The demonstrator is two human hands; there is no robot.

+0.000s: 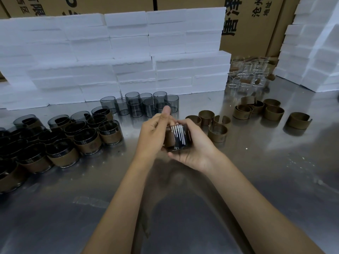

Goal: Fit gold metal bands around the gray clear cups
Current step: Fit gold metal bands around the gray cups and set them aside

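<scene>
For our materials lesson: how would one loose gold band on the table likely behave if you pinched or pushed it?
The loose gold band is a thin open strip with a gap, so it would probably flex and spring back. It looks light. Standing on its edge on the shiny steel table, it would likely slide.

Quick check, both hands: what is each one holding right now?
Left hand: closed on the gold band on the gray cup.
Right hand: closed round the same gray cup, cradling it.

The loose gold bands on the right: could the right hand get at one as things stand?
Probably not yet: the right hand is holding the cup being fitted. The loose gold bands lie unobstructed beside it.
</scene>
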